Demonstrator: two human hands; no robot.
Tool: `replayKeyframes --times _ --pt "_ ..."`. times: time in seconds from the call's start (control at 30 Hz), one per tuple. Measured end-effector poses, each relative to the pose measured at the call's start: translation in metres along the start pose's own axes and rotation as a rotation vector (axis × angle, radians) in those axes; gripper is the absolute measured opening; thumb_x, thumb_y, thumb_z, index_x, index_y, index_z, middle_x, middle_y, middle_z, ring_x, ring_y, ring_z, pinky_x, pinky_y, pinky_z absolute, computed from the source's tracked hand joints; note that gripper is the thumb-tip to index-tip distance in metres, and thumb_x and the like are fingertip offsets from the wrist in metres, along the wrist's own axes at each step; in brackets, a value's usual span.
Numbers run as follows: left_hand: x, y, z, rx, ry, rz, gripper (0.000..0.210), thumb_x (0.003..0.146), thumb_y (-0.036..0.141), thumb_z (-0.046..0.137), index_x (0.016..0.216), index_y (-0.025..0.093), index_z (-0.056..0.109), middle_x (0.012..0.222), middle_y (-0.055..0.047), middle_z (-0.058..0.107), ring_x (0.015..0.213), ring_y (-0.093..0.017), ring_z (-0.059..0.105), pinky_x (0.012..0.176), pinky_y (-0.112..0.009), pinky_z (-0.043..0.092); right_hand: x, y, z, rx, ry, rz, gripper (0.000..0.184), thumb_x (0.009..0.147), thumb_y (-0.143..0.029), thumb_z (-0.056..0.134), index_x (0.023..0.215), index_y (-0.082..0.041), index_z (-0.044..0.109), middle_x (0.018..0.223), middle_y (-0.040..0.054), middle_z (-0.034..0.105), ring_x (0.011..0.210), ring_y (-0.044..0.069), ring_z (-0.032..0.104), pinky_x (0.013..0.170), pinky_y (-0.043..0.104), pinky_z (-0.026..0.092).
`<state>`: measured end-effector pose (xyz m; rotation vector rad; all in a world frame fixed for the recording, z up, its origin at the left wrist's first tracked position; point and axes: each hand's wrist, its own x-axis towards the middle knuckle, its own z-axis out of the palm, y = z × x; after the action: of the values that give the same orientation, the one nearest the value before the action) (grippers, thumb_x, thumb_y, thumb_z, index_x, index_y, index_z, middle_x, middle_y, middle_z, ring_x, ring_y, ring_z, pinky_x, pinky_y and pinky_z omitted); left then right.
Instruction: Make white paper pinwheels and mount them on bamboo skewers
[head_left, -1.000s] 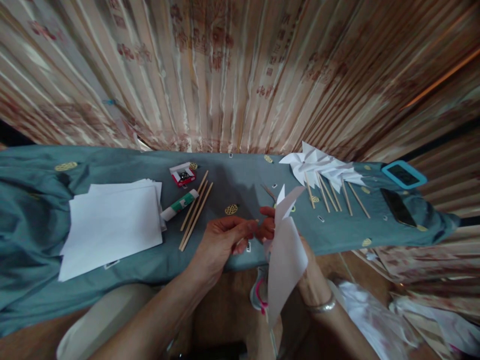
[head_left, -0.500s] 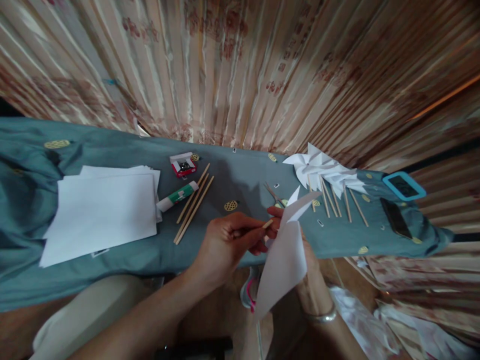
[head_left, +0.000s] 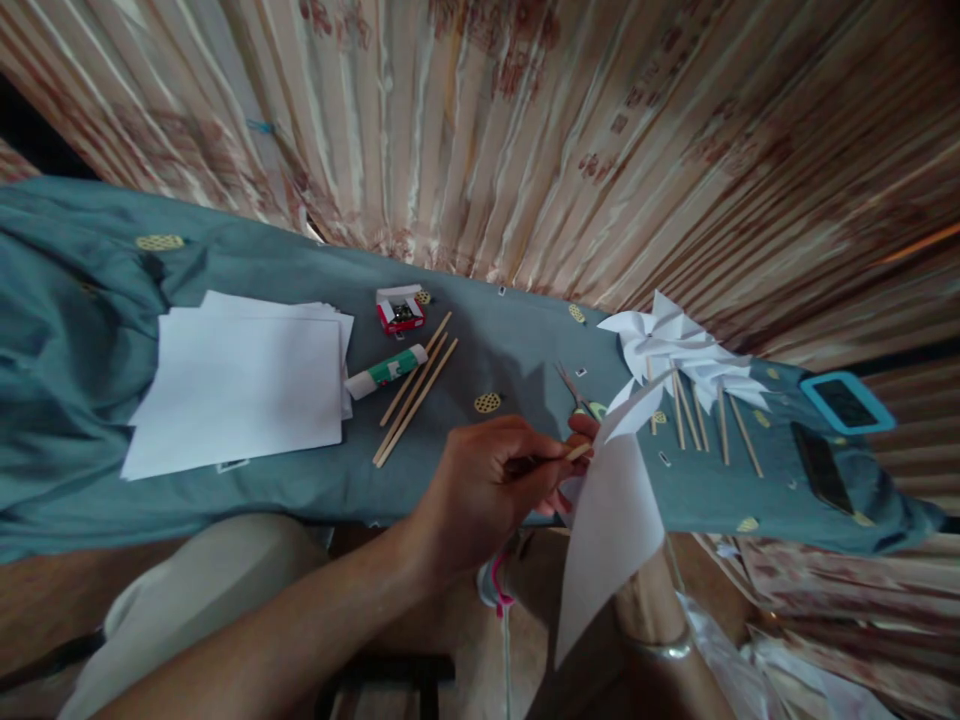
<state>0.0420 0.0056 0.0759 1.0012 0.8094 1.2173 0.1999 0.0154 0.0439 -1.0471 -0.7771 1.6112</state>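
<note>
Close to the table's front edge, my left hand (head_left: 495, 480) pinches a thin wooden stick (head_left: 578, 452) between thumb and fingers. The stick's end points at a white paper pinwheel (head_left: 615, 510) with folded blades. Behind that paper is my right hand (head_left: 583, 428), closed on the pinwheel; the sheet covers most of its fingers. Whether the stick touches the paper cannot be made out. Just beyond my right fingertips lie scissors (head_left: 579, 390) with pale green handles, partly covered.
On the cloth-covered table (head_left: 517, 340) are stacked white paper (head_left: 247, 390), a glue stick (head_left: 387, 371), several wooden sticks (head_left: 417, 402) and a small red box (head_left: 400, 311) of metal pins. At right lie several finished pinwheels (head_left: 679, 345), a blue-framed device (head_left: 847, 402) and a dark phone (head_left: 820, 467).
The view has shifted, so the table's things sit further right in the picture. Both hands keep their hold on the stick and the pinwheel, with the stick's end still near the paper.
</note>
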Motion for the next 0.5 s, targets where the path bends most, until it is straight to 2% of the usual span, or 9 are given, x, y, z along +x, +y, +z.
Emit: replayKeyframes --times 0.17,0.3,0.5 --pt "-0.0005 -0.0012 0.0002 -0.013 -0.021 -0.001 0.009 0.078 0.018 0.061 0.075 0.014 0.068 0.069 0.001 0.058 0.052 -0.01 0.064 0.052 -0.021 0.054 -0.0004 -0.003 0.0033 0.065 -0.025 0.038 0.035 0.062 -0.031 0.082 0.094 -0.032 0.069 0.061 -0.0085 0.061 0.042 0.01 0.05 0.043 0.025 0.045" --pt "-0.0013 0.0 -0.0008 0.06 -0.012 -0.004 0.011 0.08 0.02 0.06 0.076 0.015 0.069 0.072 -0.001 0.059 0.053 -0.01 0.063 0.055 -0.022 0.054 -0.0018 -0.0034 0.0045 0.037 0.035 0.043 0.031 0.062 -0.031 0.081 0.091 -0.032 0.069 0.063 -0.008 0.062 0.044 0.01 0.05 0.044 0.024 0.045" --pt "-0.001 0.0017 -0.0036 0.281 0.035 0.094 0.012 0.081 0.023 0.063 0.077 0.017 0.073 0.071 -0.003 0.061 0.058 -0.011 0.06 0.053 -0.021 0.048 -0.0044 -0.0033 0.0037 -0.037 0.134 0.007 0.034 0.059 -0.032 0.083 0.09 -0.028 0.068 0.063 -0.0063 0.064 0.046 0.012 0.054 0.047 0.026 0.046"
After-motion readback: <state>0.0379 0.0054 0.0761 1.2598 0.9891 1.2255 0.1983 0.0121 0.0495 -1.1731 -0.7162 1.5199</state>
